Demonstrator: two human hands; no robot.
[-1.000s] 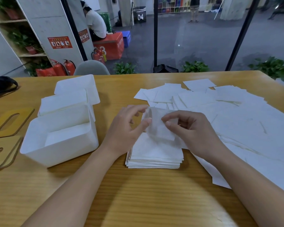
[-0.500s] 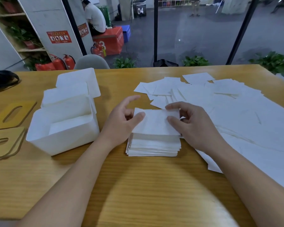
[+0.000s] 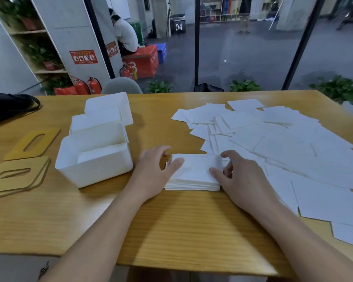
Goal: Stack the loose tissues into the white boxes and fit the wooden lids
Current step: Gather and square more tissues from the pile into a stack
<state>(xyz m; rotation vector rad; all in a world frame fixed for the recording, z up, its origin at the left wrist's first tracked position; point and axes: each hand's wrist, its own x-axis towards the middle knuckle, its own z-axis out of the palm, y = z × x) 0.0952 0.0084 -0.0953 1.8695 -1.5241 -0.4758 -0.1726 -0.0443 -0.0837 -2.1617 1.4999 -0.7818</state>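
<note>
Resting mid-table: tissue stack [image 3: 194, 174], left hand [image 3: 158, 171] and right hand [image 3: 238, 180] flanking it, fingers loosely extended, thumbs on top. Nearest white box [image 3: 94, 159] beside it, contents indiscernible. Wooden lids [image 3: 18, 174] further left. Top tissue, raised earlier, now lies flat.

A single head-worn view looks forward and down from above the near edge of the wooden counter [image 3: 192, 231]; it sits close to the work, so both forearms run up from the bottom corners and the left hand [image 3: 157, 169] and right hand [image 3: 243, 180] meet near the middle of the frame; the wide lens bends the counter's edges and the dark window posts [image 3: 197, 43]; the far edge of the counter crosses the upper third, and above it the view faces out through glass onto a grey floor [image 3: 243, 58]; no second view shares the scene.
</note>
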